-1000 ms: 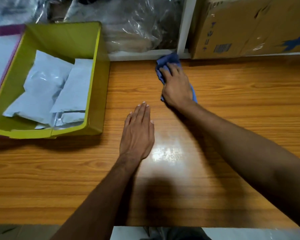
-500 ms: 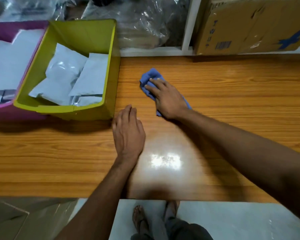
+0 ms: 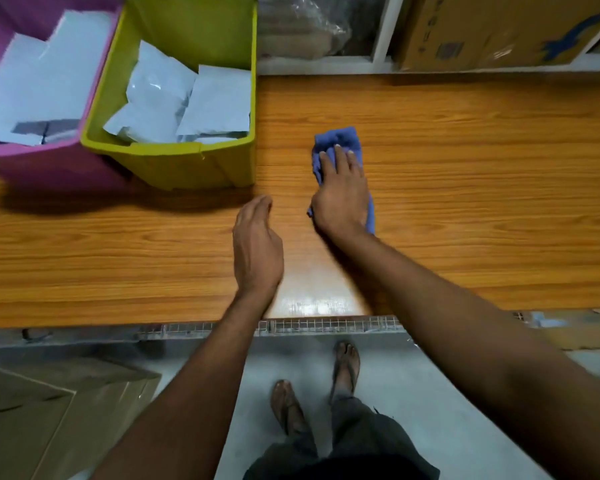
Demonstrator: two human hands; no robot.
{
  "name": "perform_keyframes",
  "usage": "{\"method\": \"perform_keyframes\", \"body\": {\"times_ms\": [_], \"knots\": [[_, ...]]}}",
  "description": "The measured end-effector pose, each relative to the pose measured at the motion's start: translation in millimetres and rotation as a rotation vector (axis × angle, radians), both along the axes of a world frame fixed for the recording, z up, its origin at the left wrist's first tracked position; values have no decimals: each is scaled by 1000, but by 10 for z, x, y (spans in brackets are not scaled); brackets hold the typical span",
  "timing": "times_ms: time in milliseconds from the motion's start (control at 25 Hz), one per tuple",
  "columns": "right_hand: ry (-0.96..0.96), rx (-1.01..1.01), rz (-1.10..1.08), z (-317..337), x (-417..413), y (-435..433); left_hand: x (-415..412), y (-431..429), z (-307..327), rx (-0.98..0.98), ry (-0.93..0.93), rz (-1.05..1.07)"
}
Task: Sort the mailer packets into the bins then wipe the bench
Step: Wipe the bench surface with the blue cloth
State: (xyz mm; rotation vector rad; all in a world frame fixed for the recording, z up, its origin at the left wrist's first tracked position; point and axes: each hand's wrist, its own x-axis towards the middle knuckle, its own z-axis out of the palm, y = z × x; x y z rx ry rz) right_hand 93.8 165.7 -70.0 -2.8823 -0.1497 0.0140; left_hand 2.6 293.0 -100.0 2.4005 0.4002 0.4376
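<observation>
My right hand (image 3: 342, 192) presses flat on a blue cloth (image 3: 340, 140) in the middle of the wooden bench (image 3: 465, 188). Part of the cloth is hidden under the palm. My left hand (image 3: 257, 247) rests on the bench just left of it, fingers together and slightly curled, holding nothing. A green bin (image 3: 174, 161) at the back left holds several grey-white mailer packets (image 3: 187, 105). To its left stands a pink bin (image 3: 49, 164) with more white mailer packets (image 3: 32, 84).
Clear plastic bags (image 3: 305, 29) and a cardboard box (image 3: 499, 29) sit on a shelf behind the bench. Below the near edge are the floor, my feet in sandals (image 3: 347, 368), and a cardboard box (image 3: 49, 410) at lower left.
My right hand has dragged the blue cloth from the bench's back edge toward me. My left hand slid back as well. The view has tilted down, showing the floor and the pink bin.
</observation>
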Motion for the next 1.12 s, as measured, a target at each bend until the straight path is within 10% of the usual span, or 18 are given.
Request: {"method": "perform_keyframes", "body": {"times_ms": [240,400,600,800,1120], "knots": [[-23,-38,256,-104,-1348,-377,-25,75,-26,60,-17,-85],[0,-103,-278,-35,-839,-765,-213,-41,-49,194,95,-227],[-78,-76,57,-114,-1607,-796,-491,-264,-68,182,105,-264],[75,-371,-510,-119,-984,-2387,-487,-271,-19,16,120,-228],[-172,37,350,-259,-1996,-413,-24,-262,410,-544,349,28]]}}
